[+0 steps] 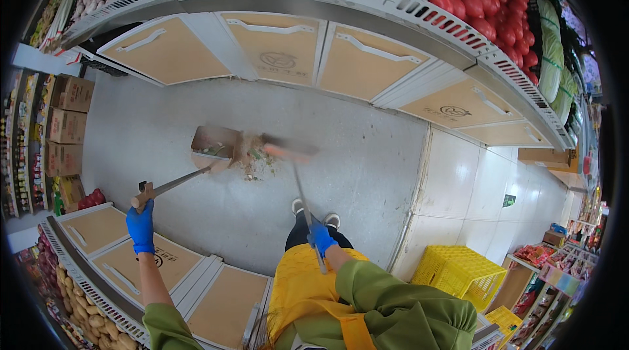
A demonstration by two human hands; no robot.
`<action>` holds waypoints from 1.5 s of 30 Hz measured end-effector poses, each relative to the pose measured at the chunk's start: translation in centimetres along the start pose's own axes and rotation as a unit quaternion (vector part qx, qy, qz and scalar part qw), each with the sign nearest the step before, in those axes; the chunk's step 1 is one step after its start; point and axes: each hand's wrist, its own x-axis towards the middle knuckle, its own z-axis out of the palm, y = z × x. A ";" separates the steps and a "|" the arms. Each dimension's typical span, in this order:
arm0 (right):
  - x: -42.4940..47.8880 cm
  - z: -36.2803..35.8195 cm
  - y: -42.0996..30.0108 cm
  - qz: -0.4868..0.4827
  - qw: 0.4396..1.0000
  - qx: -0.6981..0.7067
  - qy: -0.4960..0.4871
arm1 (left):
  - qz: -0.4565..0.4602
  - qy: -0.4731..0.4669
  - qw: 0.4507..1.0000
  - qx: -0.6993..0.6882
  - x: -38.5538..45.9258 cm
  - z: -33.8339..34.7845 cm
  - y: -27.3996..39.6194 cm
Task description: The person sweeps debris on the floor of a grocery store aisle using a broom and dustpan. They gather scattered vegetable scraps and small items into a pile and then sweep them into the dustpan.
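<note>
My left hand [140, 226], in a blue glove, grips the top of the handle of a long-handled dustpan [200, 160]. The pan rests on the grey floor with some green and pale scraps inside it. My right hand [320, 238], gloved in blue too, is closed around the stick of a broom [292, 148]. Motion blurs the broom head, which is low over the floor to the right of the pan. Between pan and broom lies a pile of swept debris [256, 156], brown dust with bits of green leaf.
Produce counters with cabinet doors [275, 50] line the far side; another counter [147, 266] stands at near left. Cardboard boxes [66, 126] are stacked by shelves on the left. A yellow plastic crate [454, 271] sits on the tiles at right. A red bag [92, 199] lies near the left counter.
</note>
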 end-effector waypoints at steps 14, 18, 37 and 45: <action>6.6 -6.9 -17.5 -0.149 0.985 0.056 0.062 | 0.000 0.003 1.000 -0.025 2.9 -0.5 -0.5; 7.3 -2.1 -6.3 0.001 0.985 0.168 0.026 | -0.002 -0.007 1.000 -0.021 3.1 -0.5 -0.2; 4.2 -18.9 -16.1 -0.091 0.980 0.122 0.126 | -0.030 -0.018 0.999 0.004 4.1 -0.5 -1.2; 9.8 -4.0 -3.5 -0.342 0.909 0.000 0.236 | -0.014 -0.022 0.999 0.026 4.0 -0.5 0.2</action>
